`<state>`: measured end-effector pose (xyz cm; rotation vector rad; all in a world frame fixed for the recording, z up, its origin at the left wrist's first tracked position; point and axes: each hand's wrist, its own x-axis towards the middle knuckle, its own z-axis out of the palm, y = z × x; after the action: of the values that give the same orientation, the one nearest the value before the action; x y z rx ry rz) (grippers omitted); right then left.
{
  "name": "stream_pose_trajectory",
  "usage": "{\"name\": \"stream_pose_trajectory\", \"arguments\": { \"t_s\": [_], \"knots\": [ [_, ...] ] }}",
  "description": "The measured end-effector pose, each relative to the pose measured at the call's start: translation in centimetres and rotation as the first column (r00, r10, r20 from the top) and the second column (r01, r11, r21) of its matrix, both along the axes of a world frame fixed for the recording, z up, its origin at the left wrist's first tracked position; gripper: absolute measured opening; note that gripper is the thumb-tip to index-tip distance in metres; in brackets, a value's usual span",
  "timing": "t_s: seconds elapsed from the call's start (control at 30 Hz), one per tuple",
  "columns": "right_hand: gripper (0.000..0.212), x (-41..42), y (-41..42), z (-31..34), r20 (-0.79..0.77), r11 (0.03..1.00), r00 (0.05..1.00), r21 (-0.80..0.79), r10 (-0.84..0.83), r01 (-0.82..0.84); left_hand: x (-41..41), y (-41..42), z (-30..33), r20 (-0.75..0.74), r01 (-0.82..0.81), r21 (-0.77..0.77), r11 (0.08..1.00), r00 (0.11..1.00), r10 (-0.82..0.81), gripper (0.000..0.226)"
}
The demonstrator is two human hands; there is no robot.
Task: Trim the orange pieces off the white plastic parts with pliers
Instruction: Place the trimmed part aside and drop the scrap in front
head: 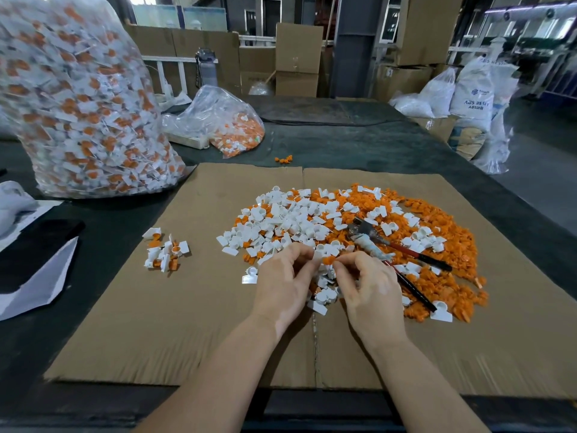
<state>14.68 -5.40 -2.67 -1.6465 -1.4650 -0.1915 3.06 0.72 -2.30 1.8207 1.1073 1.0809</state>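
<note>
A big heap of white plastic parts (287, 220) and cut orange pieces (443, 254) covers the middle of a cardboard sheet (199, 307). My left hand (284, 282) and my right hand (368, 285) meet at the heap's near edge. Between their fingertips they pinch one small part with an orange piece (327, 260) on it. The pliers (387, 245), with red and black handles and a taped joint, lie on the heap just beyond my right hand; neither hand holds them. A small separate cluster of white-and-orange parts (165, 251) lies to the left.
A tall clear bag of untrimmed parts (81, 98) stands at the back left. A smaller bag (224, 120) lies behind the cardboard. A black phone on white paper (34, 254) sits at the left edge. Cardboard boxes (296, 57) and white sacks (468, 95) stand beyond the table.
</note>
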Motion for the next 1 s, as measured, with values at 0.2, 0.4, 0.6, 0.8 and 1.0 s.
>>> {"name": "stream_pose_trajectory", "arguments": {
  "t_s": [0.2, 0.4, 0.6, 0.8, 1.0],
  "knots": [
    [0.012, -0.11, 0.17, -0.1, 0.087, 0.998, 0.995, -0.016, -0.051, 0.053, -0.08, 0.25, -0.21, 0.01, 0.018, -0.017, 1.0, 1.0, -0.018, 0.01],
    [0.024, -0.19, 0.36, -0.33, 0.185, 0.998, 0.981, 0.003, -0.061, 0.061, -0.05, 0.34, -0.56, 0.08, 0.079, -0.122, 0.989, 0.994, -0.07, 0.002],
    [0.015, -0.02, 0.26, -0.34, 0.103, 0.999, 0.994, -0.021, -0.023, 0.025, -0.13, 0.39, -0.29, 0.144, 0.091, -0.149, 0.985, 0.987, -0.07, 0.017],
    [0.017, 0.08, -0.03, -0.05, 0.066, 0.998, 0.996, 0.025, 0.059, -0.061, -0.32, 0.5, -0.32, 0.229, 0.121, -0.181, 0.976, 0.97, -0.078, 0.02],
    [0.021, 0.15, -0.11, 0.14, 0.078, 0.997, 0.994, 0.014, 0.076, -0.077, -0.5, 0.59, -0.4, 0.168, 0.138, -0.111, 0.984, 0.979, -0.118, 0.021]
  ]
}}
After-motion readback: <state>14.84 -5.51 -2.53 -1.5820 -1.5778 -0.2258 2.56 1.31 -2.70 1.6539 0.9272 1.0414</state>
